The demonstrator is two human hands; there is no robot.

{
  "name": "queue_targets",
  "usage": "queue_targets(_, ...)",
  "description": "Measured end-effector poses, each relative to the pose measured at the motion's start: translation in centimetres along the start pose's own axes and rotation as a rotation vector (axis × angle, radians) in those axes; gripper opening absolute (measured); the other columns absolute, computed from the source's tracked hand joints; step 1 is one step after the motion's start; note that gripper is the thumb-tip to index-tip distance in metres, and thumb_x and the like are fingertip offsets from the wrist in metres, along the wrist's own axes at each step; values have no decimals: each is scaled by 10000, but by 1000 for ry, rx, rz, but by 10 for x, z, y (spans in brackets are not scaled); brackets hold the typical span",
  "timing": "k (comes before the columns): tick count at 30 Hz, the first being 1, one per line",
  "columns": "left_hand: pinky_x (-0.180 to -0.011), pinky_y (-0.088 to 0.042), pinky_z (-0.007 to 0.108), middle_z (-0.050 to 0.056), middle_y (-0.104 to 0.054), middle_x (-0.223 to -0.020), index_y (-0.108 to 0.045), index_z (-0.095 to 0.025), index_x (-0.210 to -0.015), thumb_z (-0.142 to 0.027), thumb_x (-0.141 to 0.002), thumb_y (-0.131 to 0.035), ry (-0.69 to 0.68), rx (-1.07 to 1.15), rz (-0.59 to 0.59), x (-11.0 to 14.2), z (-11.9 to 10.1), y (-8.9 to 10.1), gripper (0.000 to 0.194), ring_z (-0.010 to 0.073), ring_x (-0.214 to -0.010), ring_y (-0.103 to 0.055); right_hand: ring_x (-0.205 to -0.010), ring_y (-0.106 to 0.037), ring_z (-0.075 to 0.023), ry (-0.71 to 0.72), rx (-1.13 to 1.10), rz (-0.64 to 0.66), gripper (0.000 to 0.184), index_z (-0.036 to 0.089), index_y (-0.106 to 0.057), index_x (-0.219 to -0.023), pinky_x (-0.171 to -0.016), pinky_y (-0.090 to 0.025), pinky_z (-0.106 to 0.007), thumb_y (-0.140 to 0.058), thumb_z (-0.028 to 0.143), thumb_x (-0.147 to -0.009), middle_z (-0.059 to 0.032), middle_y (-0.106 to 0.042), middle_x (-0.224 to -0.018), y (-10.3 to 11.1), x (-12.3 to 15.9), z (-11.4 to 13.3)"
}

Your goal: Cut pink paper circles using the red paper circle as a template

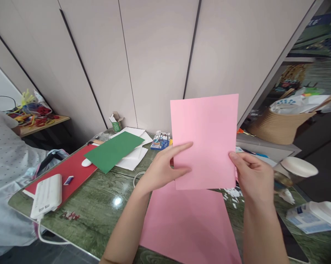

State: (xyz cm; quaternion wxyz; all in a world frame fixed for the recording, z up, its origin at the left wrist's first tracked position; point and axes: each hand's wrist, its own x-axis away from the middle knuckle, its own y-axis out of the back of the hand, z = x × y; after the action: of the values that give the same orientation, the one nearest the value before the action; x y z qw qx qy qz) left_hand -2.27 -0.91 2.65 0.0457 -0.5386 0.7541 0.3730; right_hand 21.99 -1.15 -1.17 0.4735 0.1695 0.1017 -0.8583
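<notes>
Above table (107,194), pink sheet (209,128), long axis upright, in right grip (255,176) (left grip (161,165) spread).

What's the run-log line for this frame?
right hand: pinches raised pink sheet | left hand: open over its face, contact unclear | below: second pink sheet on green table

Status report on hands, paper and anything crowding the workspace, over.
Right hand pinching right edge of raised pink sheet. Left hand open, thumb and finger spread across its front. On green table: lower pink paper, white scraps beside it.
</notes>
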Motion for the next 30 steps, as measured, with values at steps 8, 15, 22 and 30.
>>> queue_targets(8, -749, -478, 305, -10, -507, -1321, -474, -327, -1261, -200, -745, -635, -5, 36, -40, -1, 0, 1, 555, 208, -1106, -522, -569, -557, -172, -109, -161, 308, 182, 209, -674, -670, -498, -438, -293, -662, 380, -731, -16, -623, -617, 6, -5, 1)
queue_targets(15, -657, -484, 292, -1, -492, -1335, -453, -333, -1275, -189, -756, -616, -7, 36, -41, -1, 1, 1, 563, 214, -1075, -538, -512, -543, -164, 18, -6, 136, 208, 202, -666, -622, -474, -426, -289, -685, 399, -686, 4, -594, -554, 2, -5, -5)
queue_targets(22, -811, -487, 315, -4, -461, -1360, -422, -329, -1297, -185, -737, -639, -20, 27, -48, -1, -2, 1, 618, 215, -1185, -470, -573, -571, -185, -21, -3, 167, 230, 199, -694, -700, -502, -441, -299, -656, 426, -710, -16, -634, -617, 3, -6, -5)
queue_targets(30, -985, -403, 399, 4, -447, -1370, -412, -329, -1304, -208, -739, -640, -13, 13, -56, 0, -3, 1, 622, 222, -1200, -461, -562, -574, -191, -46, 3, 269, 236, 207, -690, -671, -513, -448, -312, -655, 439, -703, -19, -643, -615, 7, -9, -3)
